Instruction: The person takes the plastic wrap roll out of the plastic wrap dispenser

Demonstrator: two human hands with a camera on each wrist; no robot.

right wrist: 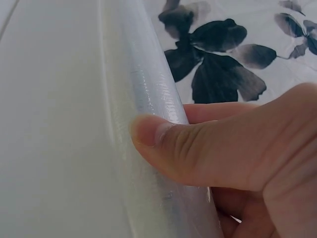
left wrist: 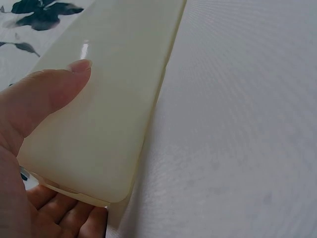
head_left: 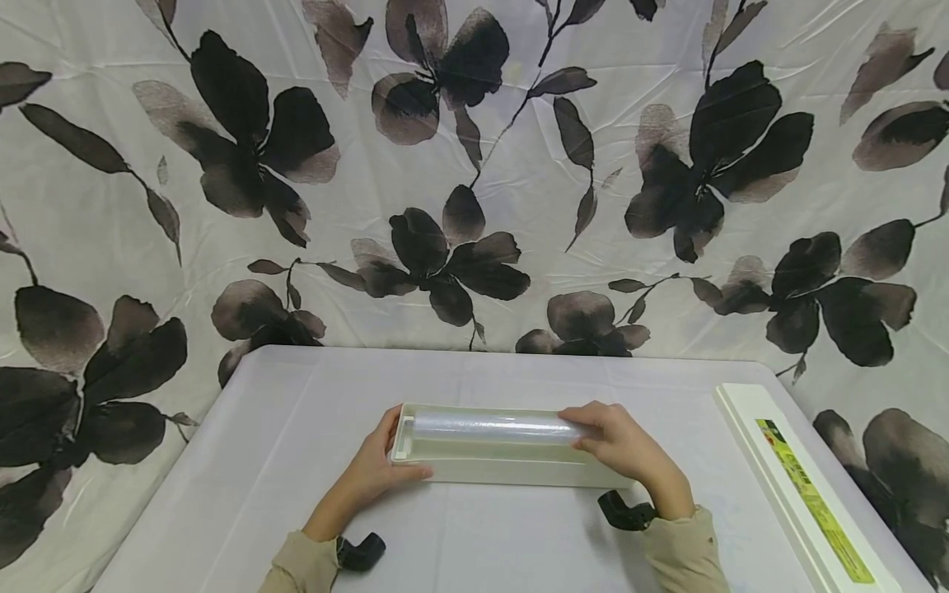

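Note:
A long cream plastic box (head_left: 511,473) lies without a cover on the white table, its inside facing up. Within it, along the far side, sits a shiny clear roll of cling film (head_left: 482,427). My left hand (head_left: 380,458) grips the box's left end; in the left wrist view the thumb (left wrist: 59,89) presses on the front wall while the fingers curl round the end. With my right hand (head_left: 623,445) I hold the roll's right end, and the right wrist view has the thumb (right wrist: 153,136) on the near side of the film and fingers behind.
A long white lid (head_left: 749,461) with a yellow-green label strip (head_left: 815,502) lies slanted at the table's right side. Behind the table (head_left: 519,543) hangs a white cloth (head_left: 474,181) with dark flowers. Black wrist cameras (head_left: 362,553) sit below both hands.

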